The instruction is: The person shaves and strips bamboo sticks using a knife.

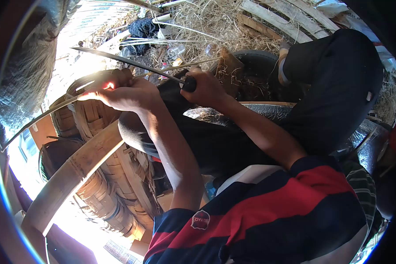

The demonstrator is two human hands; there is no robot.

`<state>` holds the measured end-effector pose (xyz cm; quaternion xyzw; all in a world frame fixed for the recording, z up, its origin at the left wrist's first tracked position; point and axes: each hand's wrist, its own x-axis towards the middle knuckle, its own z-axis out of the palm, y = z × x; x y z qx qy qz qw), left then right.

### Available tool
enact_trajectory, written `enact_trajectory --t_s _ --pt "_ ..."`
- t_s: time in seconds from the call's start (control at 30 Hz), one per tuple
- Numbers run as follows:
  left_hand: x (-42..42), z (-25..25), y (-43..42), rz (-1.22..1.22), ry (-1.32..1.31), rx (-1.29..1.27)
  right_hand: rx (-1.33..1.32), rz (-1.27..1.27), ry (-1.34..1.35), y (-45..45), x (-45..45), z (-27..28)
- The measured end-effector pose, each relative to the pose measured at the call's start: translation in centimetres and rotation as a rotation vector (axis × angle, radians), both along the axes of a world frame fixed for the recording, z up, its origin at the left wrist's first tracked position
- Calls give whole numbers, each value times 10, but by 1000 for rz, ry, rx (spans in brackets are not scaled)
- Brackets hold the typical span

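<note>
My left hand [123,91] is closed around a thin bamboo strip [59,104], whose long end bends down to the left. The strip's other end runs on past the hand toward the upper right. My right hand [207,88] grips a knife by its dark handle [189,84]. Its long narrow blade [132,63] points to the upper left, above my left hand and crossing over the strip's right part. Bright sunlight falls on the left fingers and washes out some detail there.
Woven bamboo baskets [103,193] stand at the left, beside a thick bamboo piece [75,165]. Pale shavings [207,22] litter the ground ahead. A dark round tub [262,66] lies near my legs [334,83]. Split bamboo slats [290,20] rest at the top right.
</note>
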<state>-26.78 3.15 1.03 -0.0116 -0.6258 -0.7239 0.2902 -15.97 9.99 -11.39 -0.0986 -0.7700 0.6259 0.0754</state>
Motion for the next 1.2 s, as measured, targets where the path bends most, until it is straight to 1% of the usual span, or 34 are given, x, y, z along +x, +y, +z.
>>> enact_trajectory --t_s 0.03,0.1,0.13,0.2,0.33,0.37,0.4,0.43,0.47,0.5,0.53,0.6,0.67,0.73,0.8,0.83,0.9,0.93,0.97,1.0,1.13,1.2 --pt "0 0 -2 -13 -1 23 -3 1 2 0 2 3" --pt "1 0 0 -19 -3 10 22 67 -106 5 2 13" --pt "1 1 1 -24 -8 -1 21 66 -105 6 0 20" --pt "3 -1 2 -26 6 9 -79 162 -167 8 -4 31" --pt "3 -1 2 -5 30 -43 -71 82 -96 3 -3 7" --pt "1 -1 2 8 48 -57 -8 27 -153 2 1 -6" --pt "2 1 3 49 -9 -5 54 -25 -211 2 5 -17" --pt "1 -1 2 47 -8 -6 52 -27 -210 3 6 -26" --pt "1 -5 -1 48 23 -75 29 0 -270 5 7 -35" --pt "1 -5 1 47 53 -143 5 27 -330 8 6 -33" --pt "1 -4 2 44 53 -145 4 25 -331 8 6 -30" --pt "2 -2 5 23 32 -31 -17 4 -309 12 5 -16" --pt "4 -1 9 11 40 -22 -9 21 -293 14 -2 6" --pt "5 0 11 2 48 -12 0 40 -277 10 -4 16" --pt "4 3 11 1 -81 93 -32 79 -101 4 -4 20" --pt "6 3 11 0 -82 91 -34 78 -102 3 -3 15" --pt "10 3 16 38 12 -117 -2 -28 -140 2 4 -11" --pt "9 3 14 38 12 -118 -3 -28 -139 3 6 -33" --pt "9 2 10 26 -4 -98 -2 -13 -287 4 8 -61" --pt "8 1 7 12 -18 -78 -1 0 -434 7 10 -77" --pt "7 -2 7 0 16 -99 13 13 -472 20 14 -88" --pt "7 -1 10 8 39 -66 6 -59 -358 18 13 -90"
